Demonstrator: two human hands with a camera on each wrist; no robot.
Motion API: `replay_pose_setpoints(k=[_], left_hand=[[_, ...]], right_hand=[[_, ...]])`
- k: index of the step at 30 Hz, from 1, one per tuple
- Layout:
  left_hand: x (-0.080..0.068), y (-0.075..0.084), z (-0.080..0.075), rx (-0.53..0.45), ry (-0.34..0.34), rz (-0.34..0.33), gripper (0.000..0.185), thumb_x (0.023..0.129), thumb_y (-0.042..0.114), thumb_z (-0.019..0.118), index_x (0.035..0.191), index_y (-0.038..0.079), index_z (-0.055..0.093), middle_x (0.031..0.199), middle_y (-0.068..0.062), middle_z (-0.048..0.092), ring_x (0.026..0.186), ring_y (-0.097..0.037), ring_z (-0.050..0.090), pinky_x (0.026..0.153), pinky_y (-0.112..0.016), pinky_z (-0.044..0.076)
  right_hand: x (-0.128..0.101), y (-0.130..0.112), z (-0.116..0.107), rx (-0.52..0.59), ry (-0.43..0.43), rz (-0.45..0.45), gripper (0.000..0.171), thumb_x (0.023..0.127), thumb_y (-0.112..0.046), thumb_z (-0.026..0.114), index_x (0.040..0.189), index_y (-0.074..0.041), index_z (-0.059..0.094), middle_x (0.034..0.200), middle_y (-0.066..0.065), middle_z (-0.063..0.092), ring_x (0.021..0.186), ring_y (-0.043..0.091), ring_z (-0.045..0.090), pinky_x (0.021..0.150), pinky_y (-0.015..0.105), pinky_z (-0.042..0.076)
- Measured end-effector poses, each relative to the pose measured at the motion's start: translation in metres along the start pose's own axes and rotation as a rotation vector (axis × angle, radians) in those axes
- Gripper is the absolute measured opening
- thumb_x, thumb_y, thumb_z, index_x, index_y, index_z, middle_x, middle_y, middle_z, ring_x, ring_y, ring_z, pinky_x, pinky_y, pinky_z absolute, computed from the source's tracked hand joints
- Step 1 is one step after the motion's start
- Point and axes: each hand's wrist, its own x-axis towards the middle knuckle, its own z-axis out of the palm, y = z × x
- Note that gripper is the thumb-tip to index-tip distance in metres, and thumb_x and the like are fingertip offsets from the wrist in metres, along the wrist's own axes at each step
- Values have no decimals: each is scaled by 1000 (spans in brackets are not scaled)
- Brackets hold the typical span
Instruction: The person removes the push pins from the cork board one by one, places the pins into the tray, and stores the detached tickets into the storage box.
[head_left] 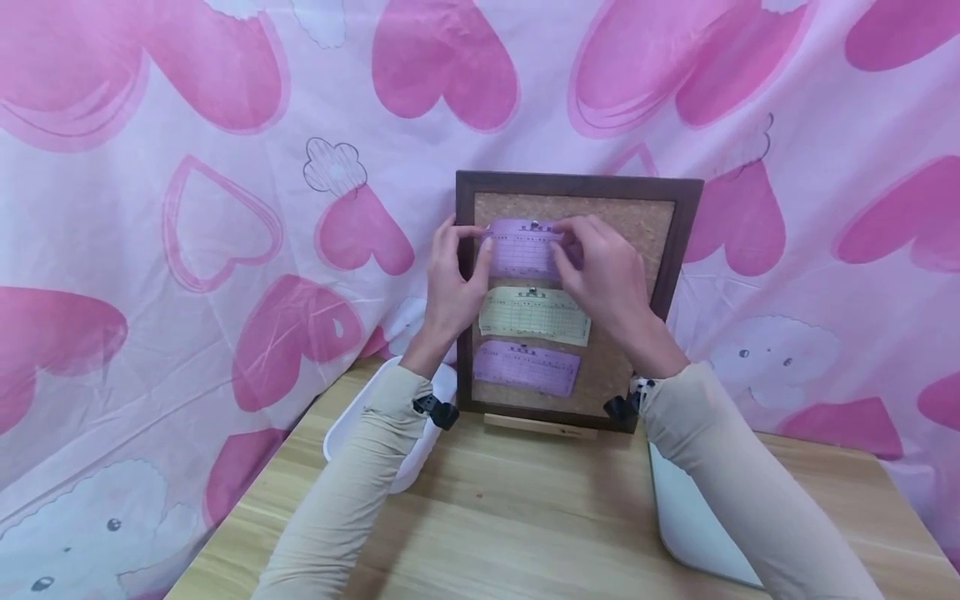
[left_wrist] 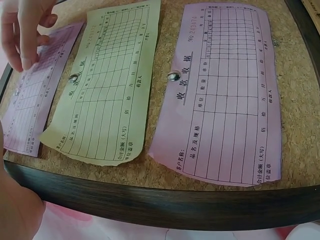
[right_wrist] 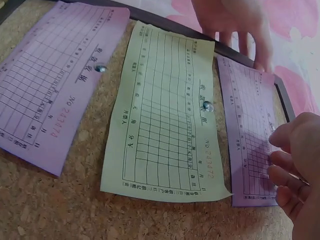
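while the cork board (head_left: 660,225) leans up on its stand, the left hand (head_left: 450,287) and right hand (head_left: 607,275) pinch the two ends of the top purple slip (head_left: 521,250), holding it flat by its pin (head_left: 534,225), above the yellow slip (head_left: 534,315).

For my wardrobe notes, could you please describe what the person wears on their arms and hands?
Both arms wear long, close-fitting beige sleeves reaching the wrists. A small black camera mount is strapped at each wrist. The left hand and right hand are bare, without gloves.
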Motion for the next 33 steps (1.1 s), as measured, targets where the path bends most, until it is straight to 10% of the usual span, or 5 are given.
replay_pose_setpoints(k=[33], left_hand=[[3,3,4,33,46,-23,18,105,20,66,115,6,68,130,-12,65,124,-24,60,107,-40,48]], right_hand=[[17,-16,26,37,126,55,18,104,-21,73,112,-6,78,100,10,76,82,24,70,71,43,55]])
